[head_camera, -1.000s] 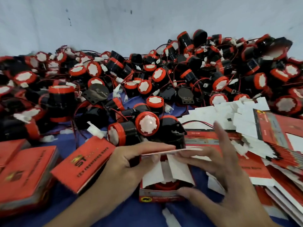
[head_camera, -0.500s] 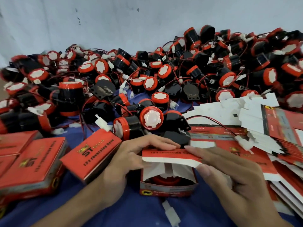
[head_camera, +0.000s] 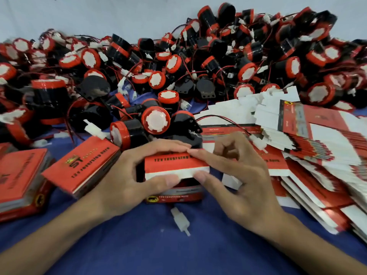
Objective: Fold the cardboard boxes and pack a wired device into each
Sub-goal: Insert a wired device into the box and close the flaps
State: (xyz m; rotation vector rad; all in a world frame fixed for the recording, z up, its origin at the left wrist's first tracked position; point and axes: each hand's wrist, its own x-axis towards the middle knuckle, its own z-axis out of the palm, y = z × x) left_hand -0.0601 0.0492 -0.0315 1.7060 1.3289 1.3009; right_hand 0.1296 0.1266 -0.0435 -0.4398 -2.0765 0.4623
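Note:
A small red cardboard box (head_camera: 174, 192) stands on the blue cloth at the centre, its red-and-white lid flap (head_camera: 170, 165) folded down over the top. My left hand (head_camera: 127, 175) grips the box from the left, fingers along the flap's far edge, thumb on its white tuck strip. My right hand (head_camera: 238, 175) pinches the flap's right end between forefinger and thumb. The device inside is almost hidden. A white connector (head_camera: 179, 220) lies on the cloth just in front of the box.
A big heap of black-and-red wired devices (head_camera: 155, 120) fills the back. Closed red boxes (head_camera: 81, 165) lie at the left. Flat unfolded box blanks (head_camera: 317, 147) are stacked at the right. Blue cloth (head_camera: 158, 251) lies bare in front.
The lid flap has come down from upright to nearly flat over the box, hiding the white inner flaps and the device. Both hands moved onto its front edge.

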